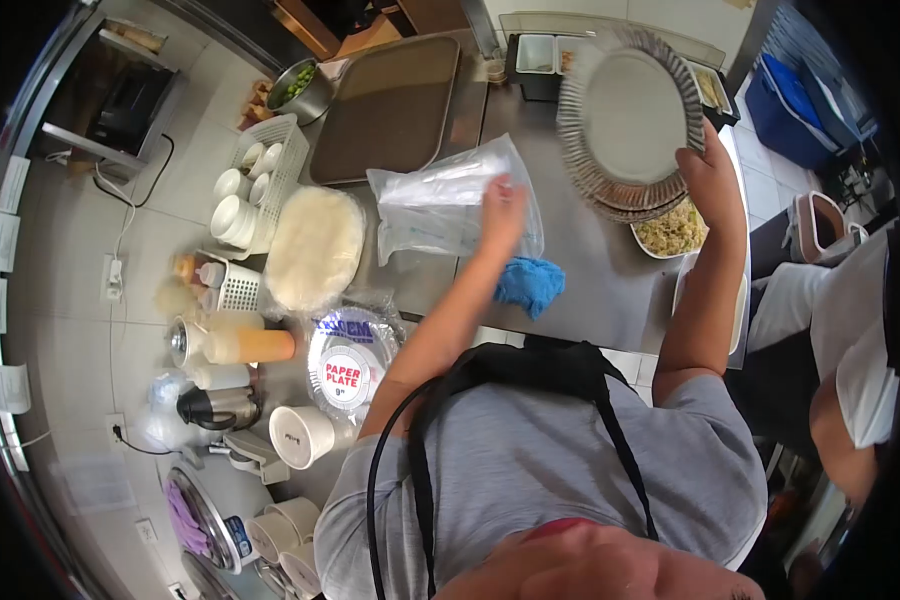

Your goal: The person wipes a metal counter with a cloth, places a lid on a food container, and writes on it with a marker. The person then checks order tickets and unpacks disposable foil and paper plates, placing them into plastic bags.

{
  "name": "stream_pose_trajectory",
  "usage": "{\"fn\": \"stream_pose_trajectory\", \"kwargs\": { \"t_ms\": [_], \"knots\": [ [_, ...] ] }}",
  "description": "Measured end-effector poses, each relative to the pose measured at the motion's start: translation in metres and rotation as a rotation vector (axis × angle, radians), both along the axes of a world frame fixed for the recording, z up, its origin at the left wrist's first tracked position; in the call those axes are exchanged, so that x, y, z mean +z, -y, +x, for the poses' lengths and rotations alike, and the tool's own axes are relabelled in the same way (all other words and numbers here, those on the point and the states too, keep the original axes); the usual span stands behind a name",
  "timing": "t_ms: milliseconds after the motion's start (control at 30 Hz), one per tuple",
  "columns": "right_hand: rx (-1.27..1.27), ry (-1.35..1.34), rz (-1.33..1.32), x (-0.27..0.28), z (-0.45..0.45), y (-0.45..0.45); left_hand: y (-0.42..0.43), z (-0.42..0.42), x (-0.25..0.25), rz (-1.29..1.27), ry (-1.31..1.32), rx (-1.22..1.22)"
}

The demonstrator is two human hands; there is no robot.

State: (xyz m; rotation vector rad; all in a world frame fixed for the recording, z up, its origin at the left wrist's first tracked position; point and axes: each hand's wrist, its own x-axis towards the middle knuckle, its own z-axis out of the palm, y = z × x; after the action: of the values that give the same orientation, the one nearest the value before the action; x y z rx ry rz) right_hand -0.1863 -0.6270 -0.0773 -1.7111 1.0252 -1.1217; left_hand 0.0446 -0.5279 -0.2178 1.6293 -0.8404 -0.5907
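Observation:
My left hand [505,210] is over a clear plastic bag [440,232] with white contents, lying on the steel table. Its fingers look bent but are blurred, so their hold on the bag is unclear. In my right hand [708,175] is the edge of a small stack of silver fluted-rim plates [635,105], raised above the table. Partly under the plates sits a bowl of chopped food [670,232]. A blue cloth [530,287] lies just below my left wrist.
A brown tray [388,110] lies at the back. On the left are a wrapped pale stack [315,248], packaged paper plates [348,365], a basket of white cups [282,165], bottles and a tub [305,437]. Another person [820,320] stands at the right.

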Motion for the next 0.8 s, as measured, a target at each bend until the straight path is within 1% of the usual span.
{"fn": "stream_pose_trajectory", "kwargs": {
  "t_ms": [33, 100, 133, 167, 200, 233, 267, 333, 433, 467, 567, 600, 667, 700, 767, 800],
  "knots": [
    [-0.066, -0.017, -0.04, -0.004, -0.005, 0.002, 0.006, -0.009, -0.028, 0.06, 0.525, 0.002],
    [-0.114, -0.048, -0.04, -0.016, -0.008, 0.0, -0.01, -0.026, -0.028, 0.29, 0.728, 0.047],
    [-0.134, -0.062, -0.04, -0.024, -0.007, -0.001, -0.011, -0.023, -0.035, 0.36, 0.726, 0.033],
    [-0.128, -0.096, 0.033, -0.033, -0.007, -0.002, -0.012, -0.02, -0.042, 0.43, 0.726, 0.018],
    [-0.09, -0.072, 0.071, -0.05, -0.006, 0.001, -0.008, 0.006, -0.068, 0.451, 0.625, -0.034],
    [-0.051, -0.045, 0.109, -0.067, -0.004, 0.003, -0.008, 0.027, -0.081, 0.471, 0.525, -0.084],
    [-0.024, -0.015, 0.173, -0.075, 0.0, 0.001, -0.012, 0.036, -0.065, 0.415, 0.403, -0.057],
    [0.035, 0.047, 0.303, -0.085, 0.01, -0.004, -0.021, 0.046, -0.014, 0.303, 0.159, 0.002],
    [0.158, 0.105, 0.73, -0.089, 0.024, -0.002, -0.033, 0.056, 0.008, 0.17, 0.235, 0.034],
    [0.131, 0.132, 0.787, -0.133, 0.03, 0.015, -0.036, 0.06, 0.009, 0.16, 0.331, 0.007],
    [0.362, 0.309, 0.981, -0.123, 0.065, -0.006, -0.05, 0.054, 0.012, -0.049, 0.605, 0.049],
    [0.386, 0.329, 1.031, -0.124, 0.073, -0.008, -0.058, 0.047, 0.024, 0.047, 0.587, 0.053],
    [0.432, 0.374, 1.132, -0.136, 0.088, -0.011, -0.071, 0.046, 0.025, 0.062, 0.675, 0.064],
    [0.415, 0.383, 1.127, -0.143, 0.093, -0.014, -0.077, 0.047, 0.027, 0.07, 0.722, 0.067],
    [0.378, 0.399, 1.117, -0.157, 0.099, -0.023, -0.093, 0.053, 0.028, 0.172, 0.71, 0.14],
    [0.379, 0.394, 1.072, -0.16, 0.098, -0.025, -0.099, 0.058, 0.029, 0.225, 0.702, 0.173]
  ]
}}
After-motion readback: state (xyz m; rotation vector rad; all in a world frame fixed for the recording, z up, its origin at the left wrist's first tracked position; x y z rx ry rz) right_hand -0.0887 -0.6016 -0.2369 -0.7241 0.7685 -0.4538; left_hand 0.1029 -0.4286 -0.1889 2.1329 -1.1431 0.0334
